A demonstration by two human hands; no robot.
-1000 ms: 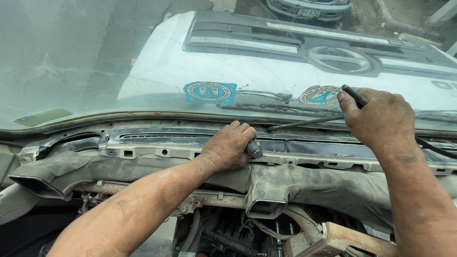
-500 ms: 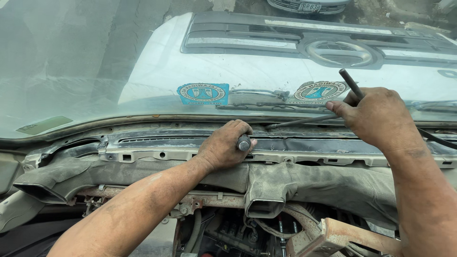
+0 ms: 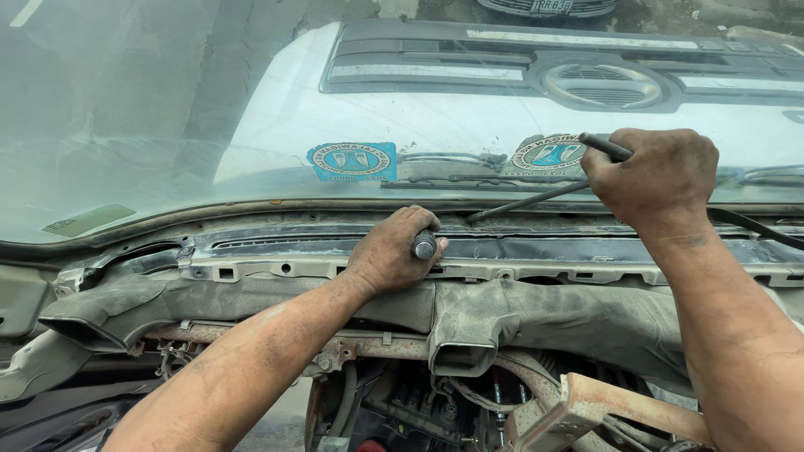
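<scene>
Behind the windscreen (image 3: 167, 109), at mid-frame, the left hand (image 3: 392, 255) is clenched round a short tool (image 3: 424, 245) whose rounded metal end pokes out between thumb and fingers, pressed against the bare metal rail (image 3: 586, 269) that runs across the frame. Toward the upper right, the right hand (image 3: 657, 176) is closed round a dark handle (image 3: 605, 146), and a thin rod (image 3: 523, 201) slants down-left from it to the base of the glass. As far as I can judge, the strip-down is well along: the dash cover is already off, leaving the grey duct (image 3: 536, 314), rusty brackets and loose wiring (image 3: 419, 402) open at the bottom of the frame, while the rail, duct and windscreen are all still in place. What the rod's tip bears on I cannot tell; it is lost in the dark seam under the glass. The left palm hides whatever that tool is seated on, and its working end is covered. Both forearms run off the lower edge, and a black cable (image 3: 754, 226) leaves the frame at right.
</scene>
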